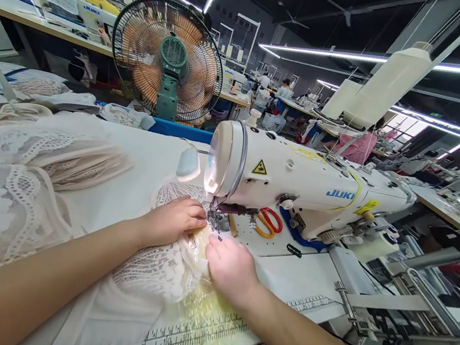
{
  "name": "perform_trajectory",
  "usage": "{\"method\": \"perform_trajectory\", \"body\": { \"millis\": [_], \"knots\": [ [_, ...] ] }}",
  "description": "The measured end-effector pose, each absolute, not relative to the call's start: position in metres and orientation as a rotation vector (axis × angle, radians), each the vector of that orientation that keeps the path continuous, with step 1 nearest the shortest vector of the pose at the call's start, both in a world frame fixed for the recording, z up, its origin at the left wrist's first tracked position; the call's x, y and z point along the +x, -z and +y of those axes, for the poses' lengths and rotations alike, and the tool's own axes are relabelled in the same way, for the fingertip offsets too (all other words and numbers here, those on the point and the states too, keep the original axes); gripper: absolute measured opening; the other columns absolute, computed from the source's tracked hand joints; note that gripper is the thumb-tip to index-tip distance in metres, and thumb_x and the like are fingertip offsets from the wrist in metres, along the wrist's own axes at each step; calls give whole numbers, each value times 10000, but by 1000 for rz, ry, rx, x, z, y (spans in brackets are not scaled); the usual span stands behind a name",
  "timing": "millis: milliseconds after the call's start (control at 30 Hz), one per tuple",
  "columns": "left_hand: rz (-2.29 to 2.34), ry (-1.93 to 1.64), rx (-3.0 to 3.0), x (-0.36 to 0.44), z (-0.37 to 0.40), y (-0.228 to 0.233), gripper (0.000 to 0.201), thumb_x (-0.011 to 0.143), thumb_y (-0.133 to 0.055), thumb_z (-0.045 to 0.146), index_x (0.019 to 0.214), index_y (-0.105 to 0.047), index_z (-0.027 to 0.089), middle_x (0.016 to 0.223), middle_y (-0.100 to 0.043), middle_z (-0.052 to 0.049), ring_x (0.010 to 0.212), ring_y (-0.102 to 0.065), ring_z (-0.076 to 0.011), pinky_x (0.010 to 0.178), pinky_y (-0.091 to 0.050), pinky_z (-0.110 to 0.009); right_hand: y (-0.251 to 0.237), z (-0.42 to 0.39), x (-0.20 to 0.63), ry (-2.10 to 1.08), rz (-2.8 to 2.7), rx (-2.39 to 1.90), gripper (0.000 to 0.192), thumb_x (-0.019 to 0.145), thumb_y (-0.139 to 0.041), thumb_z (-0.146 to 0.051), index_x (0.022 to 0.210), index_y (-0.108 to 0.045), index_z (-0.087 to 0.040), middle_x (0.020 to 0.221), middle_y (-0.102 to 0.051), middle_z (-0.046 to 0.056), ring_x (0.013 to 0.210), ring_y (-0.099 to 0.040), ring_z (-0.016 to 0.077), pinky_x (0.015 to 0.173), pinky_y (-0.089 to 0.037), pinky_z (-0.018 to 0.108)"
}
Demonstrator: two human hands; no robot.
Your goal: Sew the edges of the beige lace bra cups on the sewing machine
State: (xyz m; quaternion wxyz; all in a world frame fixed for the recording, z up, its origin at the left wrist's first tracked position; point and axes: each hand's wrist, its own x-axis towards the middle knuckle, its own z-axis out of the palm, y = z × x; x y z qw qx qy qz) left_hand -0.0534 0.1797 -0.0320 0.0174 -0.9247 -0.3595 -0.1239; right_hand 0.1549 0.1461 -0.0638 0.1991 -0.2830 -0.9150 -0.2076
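Note:
A piece of cream lace fabric (152,267) lies on the sewing table, its upper end under the needle area of a white sewing machine (281,171). My left hand (174,222) rests flat on the lace just left of the presser foot (215,221), fingers stretched toward it. In front of the foot, my right hand (234,267) is closed, thumb and forefinger pinching the fabric's edge. Its other fingers are curled under, partly hidden. Shiny yellowish material (201,302) shows between and below the hands.
Piled lace pieces (8,198) cover the table's left side. Scissors (269,222) with red and orange handles lie under the machine arm, near a small black object (294,250). A ruler strip (190,332) runs along the front edge. Behind stands a large fan (166,61).

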Motion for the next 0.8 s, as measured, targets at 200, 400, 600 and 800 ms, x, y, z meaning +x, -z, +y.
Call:
{"method": "perform_trajectory", "body": {
  "millis": [200, 400, 600, 800],
  "knots": [
    [-1333, 181, -2800, -54, 181, 26, 382, 837, -443, 41, 1105, -643, 224, 1194, -630, -65, 1180, -484, -260, 1052, -286, -551, 63, 145, 151, 579, -2529, -837, 166, 747, -464, -68, 697, -580, -176, 905, -700, 53, 582, -491, 162, 476, -323, 304],
    [-1280, 288, -2753, -56, 164, 12, 387, 764, -418, -2, 994, -676, 173, 1211, -614, -82, 1193, -465, -284, 1048, -295, -548, 54, 143, 161, 328, -2652, -918, 144, 736, -508, -89, 796, -614, -165, 990, -678, 53, 668, -533, 168, 534, -390, 299],
    [-1350, 172, -3011, -38, 137, -1, 264, 714, -519, 83, 899, -672, 192, 838, -648, -58, 804, -591, -218, 706, -481, -328, 40, 128, 181, -146, -2420, -893, 230, 816, -421, -112, 893, -632, -162, 909, -695, 54, 789, -595, 165, 681, -466, 280],
    [-1802, 569, -3179, -36, 144, -5, 131, 712, -444, 177, 717, -575, 177, 737, -572, -23, 686, -542, -162, 597, -428, -251, 33, 98, 186, -536, -2136, -1190, 333, 868, -400, -236, 1149, -541, -127, 925, -681, 83, 759, -612, 171, 643, -485, 284]
  ]
}}
